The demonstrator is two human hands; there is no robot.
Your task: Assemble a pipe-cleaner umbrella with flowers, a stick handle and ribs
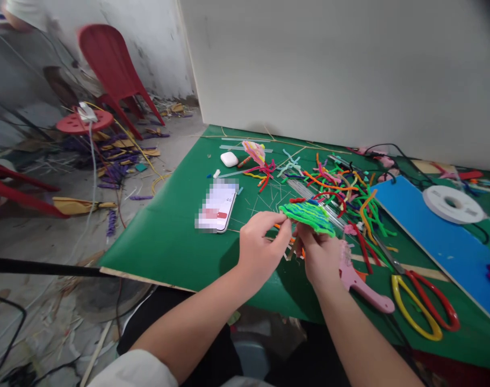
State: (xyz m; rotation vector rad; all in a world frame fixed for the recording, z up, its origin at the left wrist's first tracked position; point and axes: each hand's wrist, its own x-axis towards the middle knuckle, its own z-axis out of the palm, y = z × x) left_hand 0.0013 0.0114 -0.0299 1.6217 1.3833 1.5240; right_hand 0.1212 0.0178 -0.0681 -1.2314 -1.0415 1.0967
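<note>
A small umbrella-like pipe-cleaner piece [307, 215], striped green and blue, is raised over the table between my hands. My left hand [265, 242] pinches its left edge between thumb and fingertips. From below, my right hand [319, 255] grips it, with the fingers partly hidden under the dome. Just right of that hand lies a pink glue gun [364, 287]. Scissors [402, 269] with one yellow and one red handle rest farther right. Behind the piece is a pile of loose coloured pipe cleaners [337, 183].
A phone [218, 207], a white earbud case [229, 159] and a pink and yellow pipe-cleaner piece [253, 152] lie on the green table [164, 226]. At right, a white spool [453, 204] sits on a blue board [434, 236]. A red chair [108, 59] stands beyond, near another person's arm.
</note>
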